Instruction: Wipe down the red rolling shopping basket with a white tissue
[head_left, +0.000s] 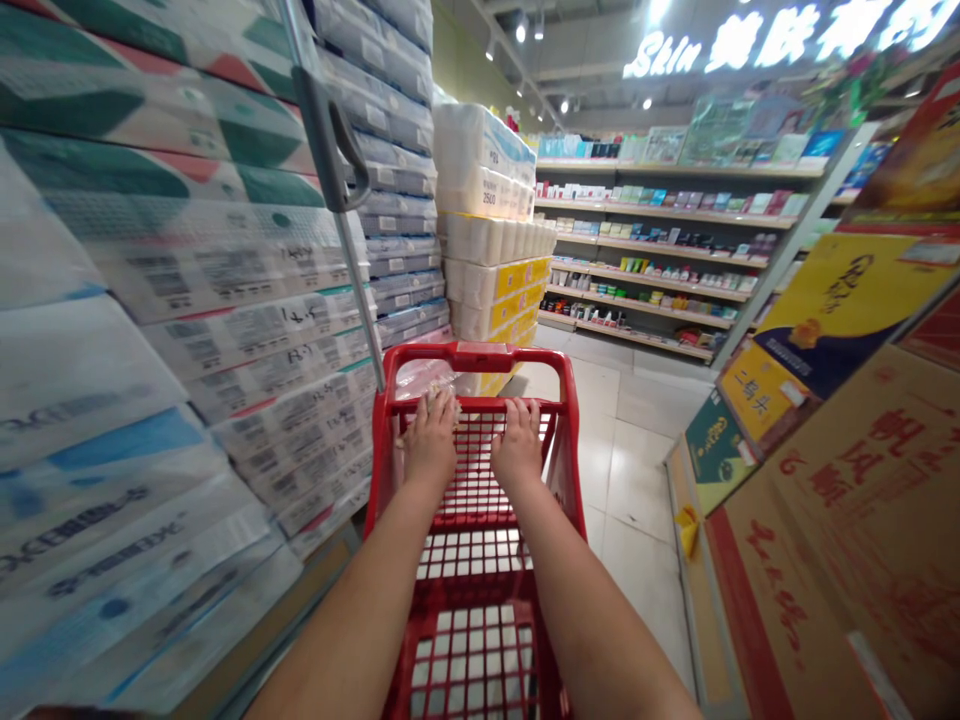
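1. The left hand [429,440] lies palm-down on the top crossbar of a red plastic shopping cart [472,358], its fingers spread and draped forward. It presses against a clear plastic bag [426,378] holding something pale, which sits just ahead of the fingers. I cannot tell whether the fingers clasp the bar or only rest on it.
2. The right hand [517,440] rests the same way on the crossbar, just beside the left, with nothing in it that I can see. Whether it grips is equally unclear.
3. To the left of the left hand, stacked packs of toilet paper [225,330] rise close beside the cart, and a metal pole with a grey grip [322,130] stands between them and the hands.
4. Ahead of the hands, wrapped rolls [487,230] stand in a stack, with shelves of skincare products [660,250] farther on, across a tiled floor [630,480].
5. To the right of the right hand stand printed cardboard cartons [825,540].
6. Risk: with so loose a hold, a sideways drift could knock the pole or cart into the packs and topple them. Pressure from the left hand could also crush the bag's contents.
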